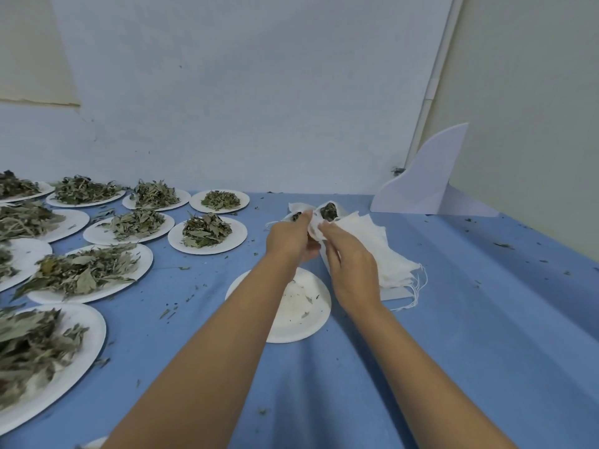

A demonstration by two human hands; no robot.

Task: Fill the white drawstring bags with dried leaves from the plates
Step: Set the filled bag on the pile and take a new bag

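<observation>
Here both arms stretch forward over the blue worktop [453, 319]. The left hand [290, 236] and right hand [353, 270], fingers curled, pinch a white bag [315, 229] showing dried leaves [329, 211], beyond a nearly empty plate [311, 319], beside the pile of bags [382, 254].

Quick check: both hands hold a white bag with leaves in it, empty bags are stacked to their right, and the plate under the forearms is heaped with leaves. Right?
Not quite. The head view shows the plate under the forearms nearly bare, only crumbs; heaped plates lie further left. The left hand and right hand do hold the white bag, bag stack to their right.
</observation>
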